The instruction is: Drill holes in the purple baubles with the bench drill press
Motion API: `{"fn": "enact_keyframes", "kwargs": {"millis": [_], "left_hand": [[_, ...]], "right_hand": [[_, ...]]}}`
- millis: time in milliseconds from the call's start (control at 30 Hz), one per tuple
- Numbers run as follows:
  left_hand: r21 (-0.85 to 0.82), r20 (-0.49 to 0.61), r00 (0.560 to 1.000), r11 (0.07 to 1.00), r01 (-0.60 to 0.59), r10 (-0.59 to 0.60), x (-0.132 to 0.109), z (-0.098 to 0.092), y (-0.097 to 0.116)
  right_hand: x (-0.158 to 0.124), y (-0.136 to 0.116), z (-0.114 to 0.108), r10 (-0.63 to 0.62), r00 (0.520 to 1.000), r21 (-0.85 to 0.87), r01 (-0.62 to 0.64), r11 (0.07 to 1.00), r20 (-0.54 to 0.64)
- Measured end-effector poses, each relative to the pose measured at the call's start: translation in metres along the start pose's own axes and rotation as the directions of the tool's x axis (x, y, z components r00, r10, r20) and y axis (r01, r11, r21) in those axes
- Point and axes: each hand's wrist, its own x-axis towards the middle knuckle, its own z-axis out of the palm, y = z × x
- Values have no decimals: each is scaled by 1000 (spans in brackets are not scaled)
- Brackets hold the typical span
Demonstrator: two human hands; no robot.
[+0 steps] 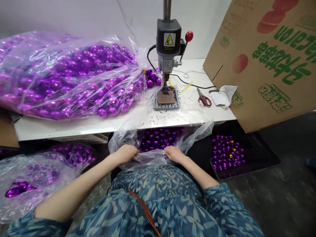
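We had both hands on the bag (153, 158), low and near, just under the table (74, 128) edge, against our lap. Left hand (127, 153) was clamped on the bag's near rim, left of centre. Right hand (174, 153) was clamped on the same rim, right of centre. Fingers were curled into the film, with plastic bunched between the two fists. The hands were near each other, not touching.

Bag: clear thin film, crinkled, mouth open upward, sides flared left and right under the table edge. It was full of balls (158, 138): small, glossy, metallic purple, packed tight.

On the table, far left: big bag (69, 79) of the same purple balls, lying on its side, neck gathered toward the press (168, 49). The press stood far centre, with a red-knobbed lever on its right and dark debris scattered round its base. Right of it were scissors (204, 98) with red handles, just beside a white rag (223, 95). The box (266, 65), cardboard with green print, was tilted over the table's right end.

On the floor: tray (228, 154) of purple balls to the right, a few yellow spots among them. A clear sack (37, 174) with purple pieces lay near left.
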Motion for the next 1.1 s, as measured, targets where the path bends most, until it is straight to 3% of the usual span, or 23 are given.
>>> {"fn": "enact_keyframes", "kwargs": {"millis": [133,233,300,367,467,533,600,700,767,900,1000,1100], "left_hand": [[38,54,998,999,-38,36,12,13,8],[-33,46,997,998,-54,55,21,9,2],[-215,-6,993,970,-116,117,27,1,-9],[-489,-150,978,848,-204,148,34,-7,-24],[-793,-344,937,551,-259,-55,45,-16,-50],[-921,-294,939,313,-230,-177,51,-19,-66],[-982,-174,967,-37,-183,-185,51,-22,-76],[-761,-99,973,-614,-210,-210,39,-39,-77],[-524,-36,950,-804,-281,-309,26,-61,-69],[-319,137,910,-887,-333,-391,13,-112,-46],[-330,71,936,-894,-303,-343,24,-135,-29],[-403,-62,953,-866,-295,-296,44,-135,-12]], "right_hand": [[2,12,9,46,997,8,-46,999,67],[-2,22,17,99,990,-14,-99,995,103],[-8,28,22,134,980,-42,-129,991,150],[-15,35,26,154,969,-68,-143,987,191],[-25,46,30,168,967,-90,-153,984,193],[-30,54,31,180,967,-95,-165,982,179],[-31,59,33,205,962,-100,-189,977,182],[-25,60,35,257,943,-111,-238,965,211],[-16,59,33,277,937,-107,-259,960,212],[1,51,8,247,959,-27,-246,969,141],[6,41,-30,140,990,120,-141,983,19],[5,26,-72,18,985,280,32,959,-174]]}}
